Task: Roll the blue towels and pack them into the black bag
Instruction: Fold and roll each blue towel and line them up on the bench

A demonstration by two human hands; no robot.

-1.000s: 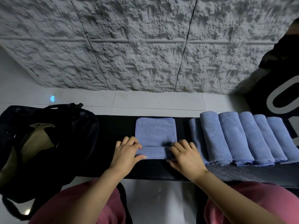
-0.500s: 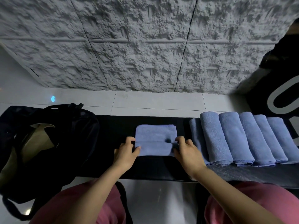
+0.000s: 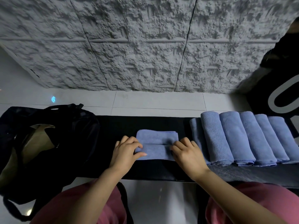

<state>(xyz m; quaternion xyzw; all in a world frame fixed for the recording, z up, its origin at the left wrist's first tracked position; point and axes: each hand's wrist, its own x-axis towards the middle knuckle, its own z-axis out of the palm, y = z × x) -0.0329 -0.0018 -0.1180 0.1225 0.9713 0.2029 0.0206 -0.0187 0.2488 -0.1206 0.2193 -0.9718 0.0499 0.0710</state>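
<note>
Left hand (image 3: 125, 152) and right hand (image 3: 187, 156) grip the blue towel (image 3: 157, 140) between them; its roll has thickened, and little flat cloth remains beyond.

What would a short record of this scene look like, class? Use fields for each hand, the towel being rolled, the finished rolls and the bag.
left hand: grips the left end of the half-rolled towel
right hand: grips its right end
half-rolled towel: blue, on the black mat, roll nearest the person
finished rolls: blue, side by side, right end of the mat
black bag: open, at the left, no towel visible inside
</note>
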